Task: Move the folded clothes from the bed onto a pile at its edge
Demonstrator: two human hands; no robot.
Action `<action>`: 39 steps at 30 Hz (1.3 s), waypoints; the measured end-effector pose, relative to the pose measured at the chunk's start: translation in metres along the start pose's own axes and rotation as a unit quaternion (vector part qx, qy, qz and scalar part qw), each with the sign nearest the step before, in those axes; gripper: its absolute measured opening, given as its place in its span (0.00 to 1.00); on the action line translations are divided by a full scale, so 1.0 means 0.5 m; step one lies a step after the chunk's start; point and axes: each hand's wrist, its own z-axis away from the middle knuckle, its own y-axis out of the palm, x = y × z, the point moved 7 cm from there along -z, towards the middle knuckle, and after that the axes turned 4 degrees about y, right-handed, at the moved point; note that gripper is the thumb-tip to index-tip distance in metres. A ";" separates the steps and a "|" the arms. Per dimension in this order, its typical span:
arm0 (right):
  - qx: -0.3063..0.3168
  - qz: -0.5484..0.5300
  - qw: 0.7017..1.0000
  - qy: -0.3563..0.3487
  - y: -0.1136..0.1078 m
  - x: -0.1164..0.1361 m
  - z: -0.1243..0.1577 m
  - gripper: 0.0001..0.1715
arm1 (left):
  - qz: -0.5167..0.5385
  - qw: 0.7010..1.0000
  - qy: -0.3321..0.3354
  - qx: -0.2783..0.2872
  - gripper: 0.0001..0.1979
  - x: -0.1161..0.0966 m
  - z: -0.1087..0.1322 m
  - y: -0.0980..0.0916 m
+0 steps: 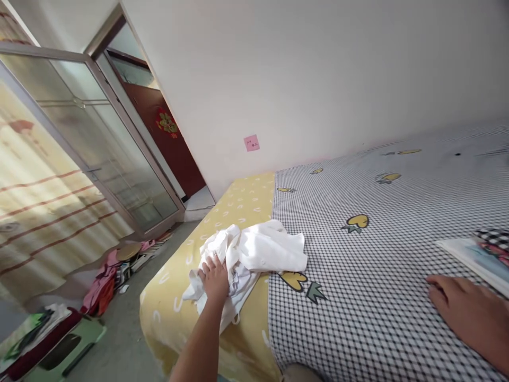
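Evidently the left hand [214, 277] lay palm down on a crumpled white garment [264, 248], fingers spread over the cloth; its grip was open and pressed on the fabric rather than closed round it. The garment sat near the foot of the bed [358, 329], mostly on the yellow sheet [242, 204], with one edge over the checked sheet [397, 276]. The right hand [461, 305] rested flat on the checked sheet, well apart from the garment, its grip open and holding nothing; a book [473, 254] lay just beyond it. Judged from its folds, the garment was thin, soft and light. It would hang limp and sag when lifted, with no risk of breakage. The bunched folds under the left fingers, or the free edge on the right, looked the soundest places to take hold.
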 end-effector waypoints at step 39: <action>0.045 0.029 0.998 0.014 -0.055 0.023 0.003 0.20 | 0.033 0.966 0.244 0.073 0.28 -0.219 -0.002 0.097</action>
